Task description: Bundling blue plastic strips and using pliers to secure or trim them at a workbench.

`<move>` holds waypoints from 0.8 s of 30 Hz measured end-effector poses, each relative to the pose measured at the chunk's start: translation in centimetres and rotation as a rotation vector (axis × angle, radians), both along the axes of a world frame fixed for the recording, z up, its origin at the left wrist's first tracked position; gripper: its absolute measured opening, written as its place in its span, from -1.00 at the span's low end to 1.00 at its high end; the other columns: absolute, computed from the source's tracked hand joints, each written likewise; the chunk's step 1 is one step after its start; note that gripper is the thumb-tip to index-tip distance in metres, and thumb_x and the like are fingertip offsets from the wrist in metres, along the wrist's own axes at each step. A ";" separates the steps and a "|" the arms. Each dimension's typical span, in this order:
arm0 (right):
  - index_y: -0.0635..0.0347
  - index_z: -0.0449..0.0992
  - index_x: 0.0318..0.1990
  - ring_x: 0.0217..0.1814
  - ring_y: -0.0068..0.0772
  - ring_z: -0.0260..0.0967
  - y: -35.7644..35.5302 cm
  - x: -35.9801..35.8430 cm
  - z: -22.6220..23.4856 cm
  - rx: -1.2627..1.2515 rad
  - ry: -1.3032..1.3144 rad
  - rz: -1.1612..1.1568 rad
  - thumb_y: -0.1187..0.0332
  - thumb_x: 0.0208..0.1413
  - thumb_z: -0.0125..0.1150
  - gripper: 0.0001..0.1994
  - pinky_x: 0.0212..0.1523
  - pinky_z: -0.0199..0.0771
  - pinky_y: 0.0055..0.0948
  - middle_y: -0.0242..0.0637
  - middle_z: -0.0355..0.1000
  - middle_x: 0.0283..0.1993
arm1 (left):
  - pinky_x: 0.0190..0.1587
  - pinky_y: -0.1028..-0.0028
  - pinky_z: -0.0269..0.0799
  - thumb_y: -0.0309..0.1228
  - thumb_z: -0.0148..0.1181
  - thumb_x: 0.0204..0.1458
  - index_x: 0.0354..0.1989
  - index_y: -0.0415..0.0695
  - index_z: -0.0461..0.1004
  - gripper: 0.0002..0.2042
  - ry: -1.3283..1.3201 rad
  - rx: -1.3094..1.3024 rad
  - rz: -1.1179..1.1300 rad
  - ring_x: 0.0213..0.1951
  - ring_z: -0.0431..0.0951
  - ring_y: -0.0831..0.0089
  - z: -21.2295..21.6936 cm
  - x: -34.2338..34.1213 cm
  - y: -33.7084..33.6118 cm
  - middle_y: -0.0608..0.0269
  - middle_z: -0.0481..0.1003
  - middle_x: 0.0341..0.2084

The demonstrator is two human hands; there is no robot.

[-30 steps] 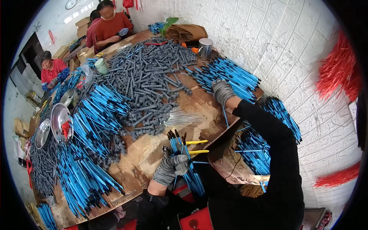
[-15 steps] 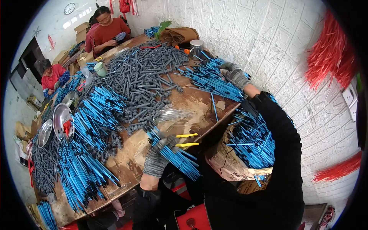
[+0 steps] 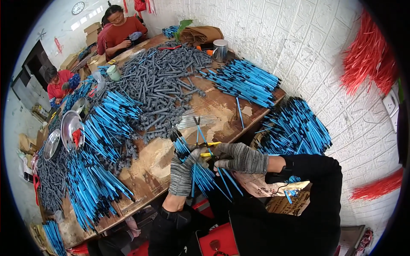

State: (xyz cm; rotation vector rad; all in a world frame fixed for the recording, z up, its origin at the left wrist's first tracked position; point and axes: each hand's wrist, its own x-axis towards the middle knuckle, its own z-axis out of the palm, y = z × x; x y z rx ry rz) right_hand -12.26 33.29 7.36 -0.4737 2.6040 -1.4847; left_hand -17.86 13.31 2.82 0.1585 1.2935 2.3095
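My left hand [image 3: 183,174], in a grey knitted glove, is closed round a bundle of thin blue sticks with black ends [image 3: 204,179] at the table's front edge. Close beside it, my gloved right hand [image 3: 243,158] pinches a few blue sticks at their upper part. Two sticks cross and poke up above the fingers. A yellow-handled tool [image 3: 212,144] shows partly behind the hands; the rest of it is hidden. Just beyond lie loose thin clear rods [image 3: 195,120] on the wooden table [image 3: 156,160].
A big heap of grey ribbed plugs [image 3: 158,81] covers the table's middle. Blue stick piles lie at left [image 3: 87,187] and far right [image 3: 243,81]. An open box of sticks [image 3: 294,130] stands at my right. A metal mug [image 3: 220,50] and metal plates [image 3: 71,130] are around. Two people work farther off.
My right hand has come from the far-right stick pile back to my left hand, now holding sticks beside the bundle. My left hand has moved slightly right.
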 end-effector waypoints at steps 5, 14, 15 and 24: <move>0.28 0.43 -0.22 -0.20 -0.27 0.44 8.1 -11.8 -2.6 0.552 0.166 -0.217 0.30 0.07 0.07 -0.77 -0.26 0.43 -0.29 -0.10 0.44 -0.29 | -0.30 0.40 0.49 -0.39 0.17 0.02 -0.22 -0.20 0.44 -0.81 -0.145 0.264 -0.420 -0.47 0.54 0.32 -4.8 -2.5 -1.3 0.18 0.51 -0.48; 0.23 0.44 -0.19 -0.05 -0.02 0.36 14.7 -18.5 -6.7 1.343 0.284 -0.505 0.40 -0.10 0.11 -0.73 -0.23 0.42 -0.15 0.01 0.39 -0.14 | -0.51 0.41 0.44 -0.38 0.20 0.00 -0.03 -0.25 0.34 -0.63 -0.091 0.269 -0.340 -0.59 0.47 0.37 -6.5 -3.5 -0.9 0.19 0.47 -0.54; 0.24 0.44 -0.19 -0.07 -0.01 0.37 15.2 -18.7 -6.3 1.305 0.334 -0.524 0.41 -0.10 0.12 -0.74 -0.23 0.42 -0.13 0.02 0.41 -0.17 | -0.51 0.40 0.44 -0.40 0.20 -0.01 -0.05 -0.24 0.34 -0.65 -0.203 0.337 -0.373 -0.59 0.47 0.36 -7.5 -4.0 -1.1 0.18 0.47 -0.54; 0.30 0.46 -0.15 -0.58 -0.50 0.34 22.6 -16.0 1.5 0.313 0.284 -0.759 0.36 0.15 0.03 -0.78 -0.58 0.33 -0.48 -0.36 0.42 -0.55 | -0.36 0.35 0.48 -0.45 0.16 0.01 -0.16 -0.19 0.37 -0.78 -0.193 0.161 -0.228 -0.34 0.53 0.22 -0.9 -0.6 -0.4 0.03 0.49 -0.33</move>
